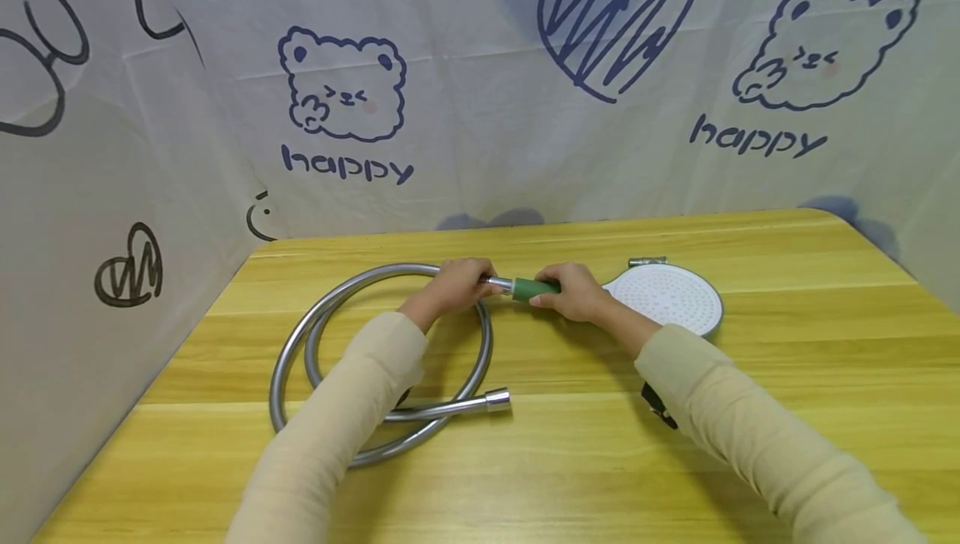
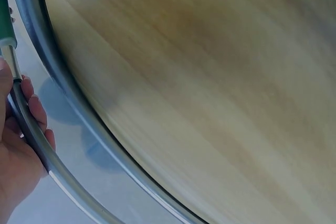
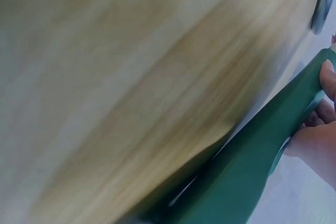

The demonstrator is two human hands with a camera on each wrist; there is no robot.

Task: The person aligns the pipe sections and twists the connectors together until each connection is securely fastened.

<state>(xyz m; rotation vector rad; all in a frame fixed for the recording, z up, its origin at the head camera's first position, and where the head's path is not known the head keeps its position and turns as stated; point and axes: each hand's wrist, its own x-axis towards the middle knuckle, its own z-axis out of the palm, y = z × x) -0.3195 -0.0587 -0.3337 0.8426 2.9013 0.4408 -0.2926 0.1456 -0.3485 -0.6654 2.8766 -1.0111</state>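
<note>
A hand shower with a round white spray face and a green handle lies to the right of a grey metal shower hose. My right hand grips the green handle; in the right wrist view, its thumb and fingers wrap the handle near the narrow end. My left hand holds the hose close behind its chrome end fitting, and this fitting meets the handle's end. Fingers curl round the hose in the left wrist view.
Loops of the hose spread over the wooden table, its other chrome end pointing right. A small metal cylinder lies behind the spray face. White cloth with blue drawings hangs behind the table's far edge.
</note>
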